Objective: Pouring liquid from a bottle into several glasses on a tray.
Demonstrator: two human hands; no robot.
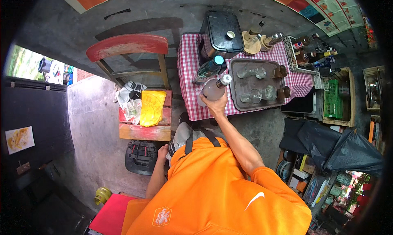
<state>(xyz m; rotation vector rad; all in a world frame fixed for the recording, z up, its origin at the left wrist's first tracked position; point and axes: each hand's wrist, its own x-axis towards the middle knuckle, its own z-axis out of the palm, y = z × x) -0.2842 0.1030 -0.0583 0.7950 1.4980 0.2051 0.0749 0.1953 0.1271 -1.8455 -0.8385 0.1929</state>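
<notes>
At the near edge of the checked table, my right hand [217, 106] is wrapped round the body of a frosted clear bottle [212, 92] with a silver-white cap. The bottle stands upright, and whether its base touches the cloth is hidden. Just behind it is a dark bottle [208, 71] with a turquoise cap. To the right lies a grey-brown tray [236, 85] with several glasses [254, 96] in it, some of them brown. Low beside my left thigh hangs my left hand [162, 152]; its fingers are mostly out of sight, with nothing visible in it.
A black bin [223, 28] stands at the table's back, beside wooden boards [251, 44]. A white wire rack [291, 57] of bottles is at the right end. Left of the table, a red chair [127, 49] holds a yellow bag [153, 108]; a black backpack [141, 159] sits below it.
</notes>
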